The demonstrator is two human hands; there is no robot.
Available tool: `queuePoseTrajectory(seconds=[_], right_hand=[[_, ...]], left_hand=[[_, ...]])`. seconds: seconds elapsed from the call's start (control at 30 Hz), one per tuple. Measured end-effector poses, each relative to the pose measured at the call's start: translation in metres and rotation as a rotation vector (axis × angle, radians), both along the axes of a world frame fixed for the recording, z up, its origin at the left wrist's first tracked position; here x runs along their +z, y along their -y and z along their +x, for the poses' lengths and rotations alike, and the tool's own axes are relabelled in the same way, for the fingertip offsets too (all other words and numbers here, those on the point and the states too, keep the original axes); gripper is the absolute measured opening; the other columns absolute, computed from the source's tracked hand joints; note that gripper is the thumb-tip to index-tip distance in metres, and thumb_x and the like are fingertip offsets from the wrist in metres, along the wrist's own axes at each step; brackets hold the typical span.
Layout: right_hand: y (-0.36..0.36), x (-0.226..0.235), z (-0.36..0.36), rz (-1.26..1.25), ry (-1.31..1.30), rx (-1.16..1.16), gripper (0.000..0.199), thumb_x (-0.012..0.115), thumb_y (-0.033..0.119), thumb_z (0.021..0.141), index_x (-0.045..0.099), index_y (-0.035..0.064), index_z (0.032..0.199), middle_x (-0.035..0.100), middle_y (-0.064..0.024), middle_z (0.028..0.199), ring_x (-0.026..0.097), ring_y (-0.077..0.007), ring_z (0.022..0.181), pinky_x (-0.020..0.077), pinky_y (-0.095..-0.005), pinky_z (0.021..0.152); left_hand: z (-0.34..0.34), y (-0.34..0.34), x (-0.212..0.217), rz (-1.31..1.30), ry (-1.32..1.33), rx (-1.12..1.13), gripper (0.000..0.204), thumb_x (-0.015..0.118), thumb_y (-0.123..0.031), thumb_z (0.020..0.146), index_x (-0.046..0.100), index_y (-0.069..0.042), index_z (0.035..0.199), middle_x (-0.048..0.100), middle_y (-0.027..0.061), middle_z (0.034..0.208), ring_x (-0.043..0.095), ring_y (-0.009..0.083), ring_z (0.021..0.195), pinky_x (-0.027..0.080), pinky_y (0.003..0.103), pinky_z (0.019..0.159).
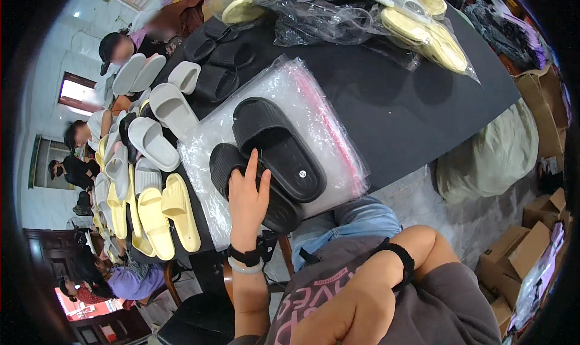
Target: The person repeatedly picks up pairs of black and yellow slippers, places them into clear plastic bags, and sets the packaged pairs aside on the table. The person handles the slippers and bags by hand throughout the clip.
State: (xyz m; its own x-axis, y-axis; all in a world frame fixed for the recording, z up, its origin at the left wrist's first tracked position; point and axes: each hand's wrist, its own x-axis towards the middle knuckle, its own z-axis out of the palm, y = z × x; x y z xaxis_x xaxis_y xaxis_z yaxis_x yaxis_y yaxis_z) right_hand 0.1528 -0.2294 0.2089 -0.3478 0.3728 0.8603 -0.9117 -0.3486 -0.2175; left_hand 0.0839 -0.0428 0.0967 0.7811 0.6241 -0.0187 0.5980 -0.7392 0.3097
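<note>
Well, starting from the left, we see a person in purple (133,281) seated beyond the desk (393,115). Next come the yellow slippers (156,224) and grey slippers (154,143), crowded along that edge, perhaps so the middle stays usable. Just past them, towards the far side, several loose black slippers (232,58) sit directly on the dark top.

Our left hand (248,200) comes next, reaching up over the near edge. Its grip is spread: the fingers lie fanned over the pair of black slippers (290,164), with the index finger at the gap between the two, and we see nothing pinched. We judge that this light touch steadies them side by side. The pair rests soles down, toes pointing away from us, on a stack of clear bags (308,112), whose flat spread gives it a fairly level bed.

Further right, our right hand (344,315) is folded in front of the shirt, well apart from the slippers; the lower edge cuts it off, so we cannot tell how its grip stands. Beyond, at the far side, bagged yellow slippers (426,37) lie heaped, apart from the loose ones. On the floor sit a pale sack (486,158) and, rightmost, cardboard boxes (513,254).
</note>
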Motion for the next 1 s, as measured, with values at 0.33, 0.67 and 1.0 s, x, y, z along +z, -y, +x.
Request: queuePoseTrajectory(seconds=[0.33,0.67,1.0], right_hand=[[0.021,0.009,0.005,0.001,0.063,-0.309,0.039,0.051,0.015,0.103,0.053,-0.0133,0.129,0.057,-0.0099,0.087,0.051,-0.0141,0.076,0.0401,-0.0287,0.071],[-0.033,-0.063,0.059,-0.328,1.232,-2.141,0.038,0.061,0.003,0.089,0.057,0.0011,0.126,0.064,-0.0183,0.117,0.06,-0.0377,0.108,0.0464,-0.0444,0.094],[-0.054,-0.187,0.069,-0.064,2.378,-2.06,0.063,0.055,0.035,0.097,0.041,0.0033,0.149,0.036,-0.0166,0.158,0.031,-0.0294,0.148,0.0224,-0.0441,0.121]], left_hand=[[-0.002,-0.004,-0.022,0.073,0.195,-0.038,0.043,0.053,-0.029,0.102,0.052,0.0,0.134,0.06,0.0254,0.117,0.056,0.0421,0.11,0.043,0.047,0.096],[-0.03,-0.008,-0.033,0.219,0.379,-0.055,0.041,0.064,-0.029,0.095,0.057,-0.006,0.128,0.064,0.0199,0.099,0.06,0.0393,0.096,0.048,0.048,0.084],[-0.08,-0.02,-0.003,0.126,0.419,0.082,0.041,0.068,-0.026,0.093,0.059,-0.004,0.126,0.064,0.0198,0.102,0.058,0.0401,0.097,0.046,0.047,0.086]])
